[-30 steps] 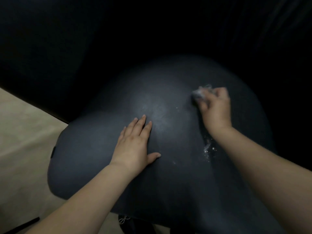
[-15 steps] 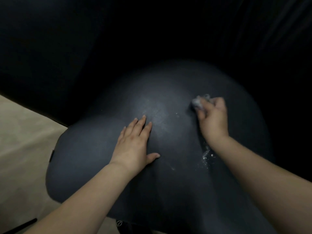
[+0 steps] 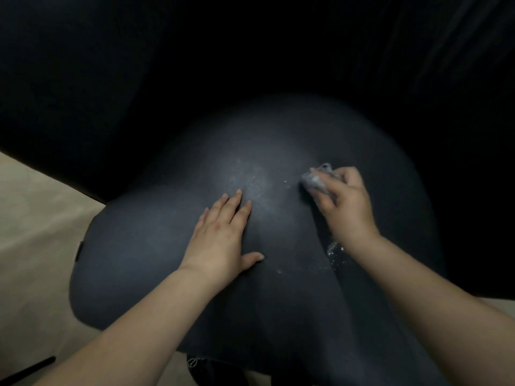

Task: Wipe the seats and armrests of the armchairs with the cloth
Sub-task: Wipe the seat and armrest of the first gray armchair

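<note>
Dark armchair seat (image 3: pixel 156 246): left hand (image 3: pixel 220 240) flat, fingers straight, resting on it. Right hand (image 3: pixel 345 207) grips crumpled grey cloth (image 3: pixel 317 179), pressed against seat's right side. Beige floor (image 3: pixel 33 218) at left.

Person, head view: two bare forearms, no sleeves in view, no watch, bracelet or ring seen. Left hand (image 3: pixel 220 240): ungloved, short rounded nails without visible polish. Right hand (image 3: pixel 345 207): ungloved, nails mostly hidden. Dim light; finer detail cannot be told.
</note>
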Demonstrator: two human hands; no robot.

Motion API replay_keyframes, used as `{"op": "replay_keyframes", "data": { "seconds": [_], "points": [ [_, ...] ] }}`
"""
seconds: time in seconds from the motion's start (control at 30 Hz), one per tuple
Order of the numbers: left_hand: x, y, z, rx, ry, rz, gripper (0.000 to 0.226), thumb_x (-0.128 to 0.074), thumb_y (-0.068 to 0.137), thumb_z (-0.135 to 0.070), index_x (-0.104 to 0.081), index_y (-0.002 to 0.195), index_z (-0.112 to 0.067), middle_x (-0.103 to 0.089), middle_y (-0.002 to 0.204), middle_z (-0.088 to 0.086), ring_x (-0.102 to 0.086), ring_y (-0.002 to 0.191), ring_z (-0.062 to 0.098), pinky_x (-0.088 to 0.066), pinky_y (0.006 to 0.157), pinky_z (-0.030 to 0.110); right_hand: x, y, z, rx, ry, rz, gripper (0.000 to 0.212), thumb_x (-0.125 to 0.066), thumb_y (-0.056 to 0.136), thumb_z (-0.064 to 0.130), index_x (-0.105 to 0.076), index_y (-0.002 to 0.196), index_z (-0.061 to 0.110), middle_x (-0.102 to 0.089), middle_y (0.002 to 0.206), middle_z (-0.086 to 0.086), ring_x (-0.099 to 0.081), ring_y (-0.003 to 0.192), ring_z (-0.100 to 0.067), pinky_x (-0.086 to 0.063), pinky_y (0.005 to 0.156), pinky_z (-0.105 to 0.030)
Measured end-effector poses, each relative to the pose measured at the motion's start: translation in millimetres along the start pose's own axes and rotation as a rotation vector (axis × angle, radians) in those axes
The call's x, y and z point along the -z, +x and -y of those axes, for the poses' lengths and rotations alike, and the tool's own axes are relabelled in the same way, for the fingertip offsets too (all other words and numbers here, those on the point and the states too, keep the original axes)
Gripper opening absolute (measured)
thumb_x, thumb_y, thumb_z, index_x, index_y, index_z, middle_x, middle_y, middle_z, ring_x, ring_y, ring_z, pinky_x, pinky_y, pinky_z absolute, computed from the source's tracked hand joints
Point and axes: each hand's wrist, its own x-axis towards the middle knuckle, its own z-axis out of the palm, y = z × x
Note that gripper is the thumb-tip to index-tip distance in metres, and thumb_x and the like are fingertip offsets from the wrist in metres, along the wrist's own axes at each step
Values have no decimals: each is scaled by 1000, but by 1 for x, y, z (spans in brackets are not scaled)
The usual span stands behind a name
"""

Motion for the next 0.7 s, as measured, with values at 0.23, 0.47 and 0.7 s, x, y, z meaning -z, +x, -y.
{"op": "replay_keyframes", "data": {
  "seconds": [0.23,0.47,0.7],
  "points": [
    [-6,-8,-8,-53,6,32,103,-61,77,-67,-4,154,-29,9,162,-8,7,148,16,-2,119,36,21,-45,-31,-257,-6,-204,24,-66,89,13,-69,111,4,-44,98,1,-53,89,-4,-40,88,-10],
    [-12,-11,-16,-71,32,52,102,-61,77,-68,-6,154,-31,9,162,-8,8,148,16,-2,120,37,35,-47,-26,-233,92,-291,23,-66,88,11,-69,110,4,-42,99,0,-52,87,3,-35,86,-2],
    [-8,-12,-12,-80,83,81,102,-62,77,-67,-7,154,-30,8,162,-7,7,148,17,-5,120,38,2,-98,-8,-278,62,-182,27,-64,88,9,-67,116,7,-46,97,5,-54,93,-7,-36,86,-8]
  ]
}}
